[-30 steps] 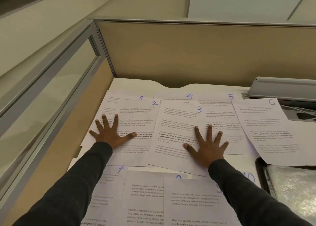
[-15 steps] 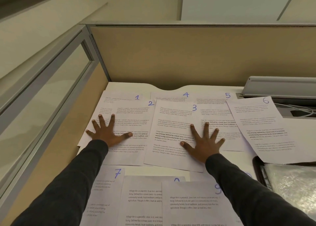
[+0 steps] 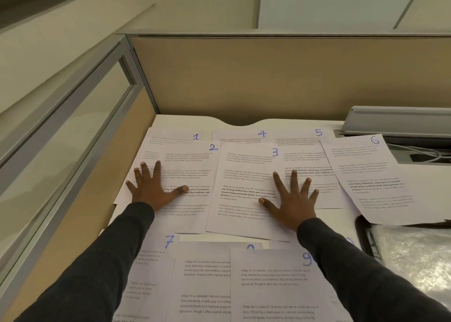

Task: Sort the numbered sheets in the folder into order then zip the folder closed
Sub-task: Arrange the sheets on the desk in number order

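Head camera looks down along the dark left sleeve (image 3: 97,273) and right sleeve (image 3: 366,285) at a white worktop (image 3: 195,122) spread with printed sheets, each bearing a blue handwritten number.

The left grip (image 3: 151,187) lies flat with straight, spread fingers. It presses across the overlap of sheet 1 (image 3: 175,136) and sheet 2 (image 3: 192,160), with the thumb on sheet 2. The right grip (image 3: 291,199) is also flat and spread. Its thumb and forefinger rest on sheet 3 (image 3: 244,175), and the other fingers reach past that sheet's right edge onto sheet 5 (image 3: 305,155). Neither grip curls round anything.

In the far row, sheet 2 lies over sheet 1. Sheet 3 lies over sheet 2's right edge and covers sheet 4 (image 3: 239,136) except for its top strip. Sheet 6 (image 3: 366,170) lies tilted at the right, overlapping sheet 5, and its near edge lies over the far end of the folder (image 3: 410,260).

The folder is clear plastic with a dark border. It lies at the right side of the worktop, apart from both grips, and whether its zip is done up cannot be told.

In the near row, sheet 7 (image 3: 151,273) lies partly under the left sleeve. Beside it is a half-covered sheet (image 3: 205,273) whose number is mostly hidden, and sheet 9 (image 3: 275,285) overlaps that one.

A tan partition (image 3: 268,77) stands behind the worktop. At the far right are a grey tray lid (image 3: 400,119) and some cables (image 3: 415,151).
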{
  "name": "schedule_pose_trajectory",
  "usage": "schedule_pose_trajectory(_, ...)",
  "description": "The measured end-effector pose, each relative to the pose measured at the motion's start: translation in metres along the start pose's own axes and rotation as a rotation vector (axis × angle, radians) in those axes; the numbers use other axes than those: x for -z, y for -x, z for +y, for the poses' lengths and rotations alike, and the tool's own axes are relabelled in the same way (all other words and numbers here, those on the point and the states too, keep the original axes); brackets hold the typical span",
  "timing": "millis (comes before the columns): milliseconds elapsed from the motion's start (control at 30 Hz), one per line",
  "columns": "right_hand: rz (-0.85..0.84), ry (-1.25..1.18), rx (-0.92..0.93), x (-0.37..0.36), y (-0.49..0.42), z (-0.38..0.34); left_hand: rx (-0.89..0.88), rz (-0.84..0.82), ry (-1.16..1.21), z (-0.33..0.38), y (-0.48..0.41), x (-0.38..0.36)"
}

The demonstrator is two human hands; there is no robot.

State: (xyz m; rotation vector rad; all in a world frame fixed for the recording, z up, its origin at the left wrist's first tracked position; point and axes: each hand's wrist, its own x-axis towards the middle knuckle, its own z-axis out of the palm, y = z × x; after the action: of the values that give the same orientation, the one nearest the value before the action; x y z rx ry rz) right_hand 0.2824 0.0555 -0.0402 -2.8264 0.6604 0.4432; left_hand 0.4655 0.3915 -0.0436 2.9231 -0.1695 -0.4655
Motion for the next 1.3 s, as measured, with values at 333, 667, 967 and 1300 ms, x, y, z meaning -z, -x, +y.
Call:
schedule_pose_trajectory(333, 0.148, -0.149, 0.041, -0.003, 0.082, 0.043, -0.194, 0.135, 0.171, 0.065, 0.096, -0.036)
schedule_pose_trajectory(667, 0.180, -0.276, -0.001, -0.003, 0.162, 0.132, -0.349, 0.079, 0.406, 0.183, 0.233, -0.087)
schedule_pose_trajectory(967, 0.174, -0.332, -0.091, -0.011, 0.225, 0.272, -0.431, -0.029, 0.544, 0.320, 0.368, -0.150)
schedule_pose_trajectory(1300, 0.080, -0.149, -0.042, -0.051, 0.256, 0.409, -0.192, -0.174, 0.412, 0.427, 0.441, -0.199)
